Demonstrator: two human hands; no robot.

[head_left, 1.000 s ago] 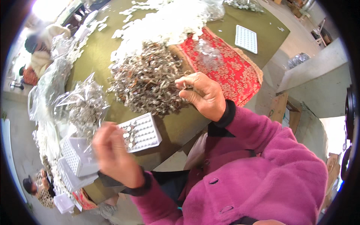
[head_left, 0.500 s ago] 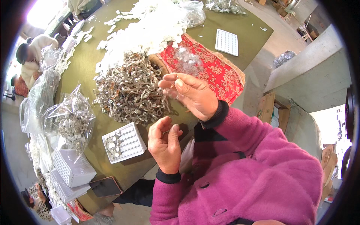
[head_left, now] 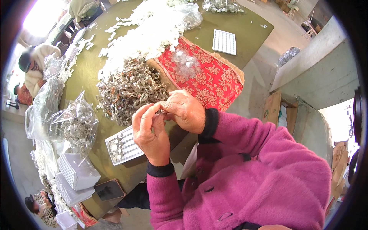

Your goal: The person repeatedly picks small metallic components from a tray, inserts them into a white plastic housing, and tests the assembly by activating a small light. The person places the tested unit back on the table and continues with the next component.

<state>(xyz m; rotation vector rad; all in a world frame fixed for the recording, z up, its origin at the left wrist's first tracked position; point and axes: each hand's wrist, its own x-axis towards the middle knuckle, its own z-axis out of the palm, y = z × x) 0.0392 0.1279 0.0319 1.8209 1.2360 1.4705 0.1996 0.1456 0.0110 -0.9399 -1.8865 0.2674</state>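
Observation:
My left hand [head_left: 152, 136] and my right hand [head_left: 186, 110] meet above the near table edge, fingertips pinched together around a small dark shiny piece [head_left: 160, 112]. Most of it is hidden by the fingers, so its kind is unclear. Just beyond the hands is a big heap of grey-brown looped pieces [head_left: 130, 90]. A white ridged tray [head_left: 134, 148] lies beside my left hand, partly covered by it, with small round silvery discs [head_left: 115, 147] gathered at its left side.
Red floral cloth [head_left: 214, 80] bears a small pile of clear pieces. White pieces [head_left: 142, 34] spread across the far table. Another white tray [head_left: 224, 42] lies far right. At left are a clear bag [head_left: 78, 126], stacked white trays [head_left: 78, 172] and a phone [head_left: 110, 190]. Other people sit far left.
My hands were apart with fingers loosely curled. Both have now come together, the left moving up and left, the right down and left, pinching the small dark piece. The view has shifted slightly.

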